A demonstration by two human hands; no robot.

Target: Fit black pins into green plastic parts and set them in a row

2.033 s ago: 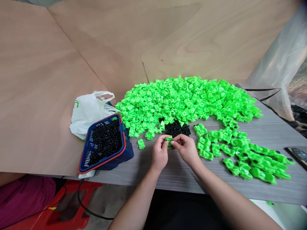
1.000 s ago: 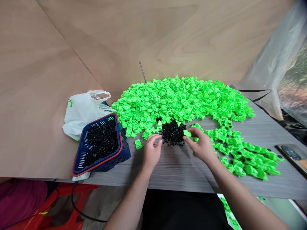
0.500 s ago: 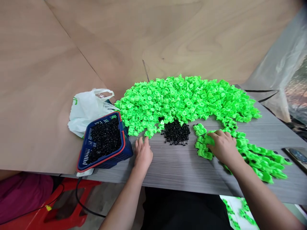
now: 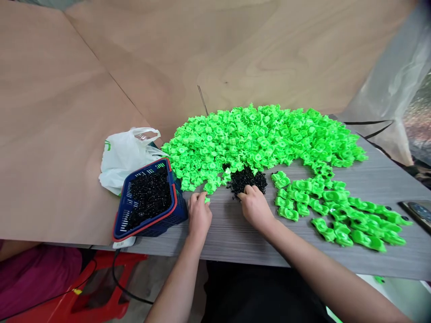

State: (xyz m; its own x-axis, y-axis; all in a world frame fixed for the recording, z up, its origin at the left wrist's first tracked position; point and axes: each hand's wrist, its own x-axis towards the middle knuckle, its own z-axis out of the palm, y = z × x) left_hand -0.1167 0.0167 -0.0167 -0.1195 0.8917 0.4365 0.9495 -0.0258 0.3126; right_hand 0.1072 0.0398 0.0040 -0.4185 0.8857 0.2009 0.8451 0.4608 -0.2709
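Observation:
My left hand is closed near the blue basket, pinching a small bright green moulded plastic piece that shows at its fingertips. My right hand reaches into the front of a heap of small black pin-like parts with knobbed ends. Its thumb and fingers are pressed together there; what they hold, if anything, is hidden. Behind both hands rises a large pile of loose green pieces. Right of my right hand lie many green pieces in loose rows, some with black ends showing.
A blue basket with a red rim stands at the left, filled with black pin-like parts. Behind it sits a white plastic bag. A phone-like object lies at the right edge. A red stool and a person's magenta clothing are lower left.
My right hand has left the green rows and moved left to the black heap. My left hand, near the pile's edge before, now has a green piece in its fingers.

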